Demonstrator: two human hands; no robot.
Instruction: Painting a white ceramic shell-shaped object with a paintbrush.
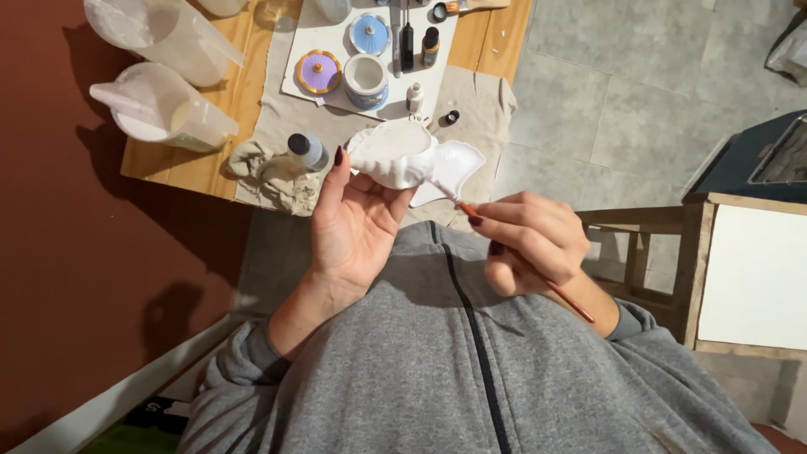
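Above the grey lap, the left hand (357,223) cradles a white scalloped plaster shell (403,160) on curled fingers — the right hand (530,240) pinches a thin orange-handled brush (572,304), tip touching the shell.

Two clear jugs (164,34) (164,108) on the desk (227,109), plus two painted discs (319,71) (369,34). One white cast (408,155), one brush (521,256), one jar (366,80).

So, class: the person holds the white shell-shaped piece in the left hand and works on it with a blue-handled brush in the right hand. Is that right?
Not quite. The head view shows the brush has a reddish-orange handle, not blue. The rest stands: the left hand holds the white shell-shaped piece, and the right hand holds the brush.
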